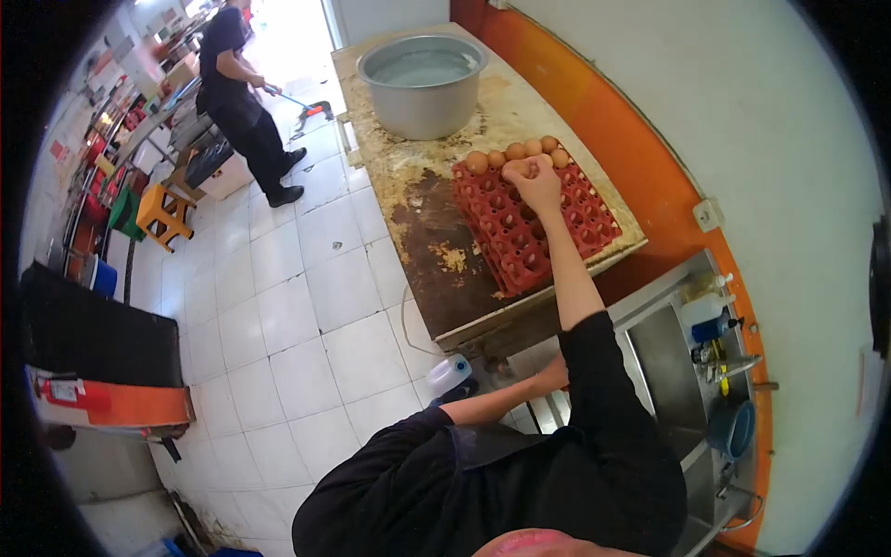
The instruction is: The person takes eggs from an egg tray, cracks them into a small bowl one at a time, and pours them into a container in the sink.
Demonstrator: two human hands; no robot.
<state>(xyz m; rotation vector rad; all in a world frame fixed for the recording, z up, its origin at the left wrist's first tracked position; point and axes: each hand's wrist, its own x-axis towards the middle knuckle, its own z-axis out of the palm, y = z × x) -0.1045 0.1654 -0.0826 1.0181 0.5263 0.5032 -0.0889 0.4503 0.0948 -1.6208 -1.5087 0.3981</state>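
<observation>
My right hand (535, 182) reaches out over a stack of red egg trays (506, 237), its fingers curled round what looks like an egg, mostly hidden by the hand. Several brown eggs (476, 162) sit in the far rows of the top tray, just beyond the hand. The nearer cups of that tray hold no eggs. My left hand (554, 375) is low in front of my body, below the table's near edge. My right sleeve and the hand's own angle hide its fingers.
A large metal pot (422, 102) of water stands at the far end of the worn table (418, 269). To the right is a steel sink (664, 362) with bottles and a blue basin (731, 430). A white jug (449, 371) is by the table. A person (237, 93) sweeps beyond.
</observation>
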